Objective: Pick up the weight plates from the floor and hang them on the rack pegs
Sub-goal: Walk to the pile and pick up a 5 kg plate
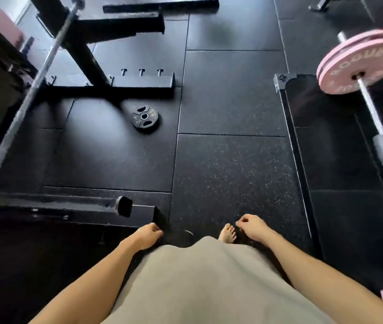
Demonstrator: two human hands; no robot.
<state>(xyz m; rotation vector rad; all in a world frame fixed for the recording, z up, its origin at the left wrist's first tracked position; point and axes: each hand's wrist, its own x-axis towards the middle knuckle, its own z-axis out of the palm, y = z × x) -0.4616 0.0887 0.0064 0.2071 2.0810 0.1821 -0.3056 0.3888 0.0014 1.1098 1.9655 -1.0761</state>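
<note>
Left hand (149, 232) and right hand (252, 226) hang loosely curled, holding nothing, above black rubber floor (227, 164).

Speckled matt rubber floor tiles (232, 164); a black, faintly glossy weight plate (145, 118), possibly rubber-coated; shiny bare-metal bar (29, 101).

Open rubber floor (227, 164) stretches right of the small black weight plate (145, 118) and toward the camera from it, nothing lying on that stretch. Just beyond the plate the black rack base (115, 86) crowds in, while a steel bar (29, 101) slants overhead well to its left. Far right of the plate, the pink-plated barbell (359, 64) bounds the gap.
</note>
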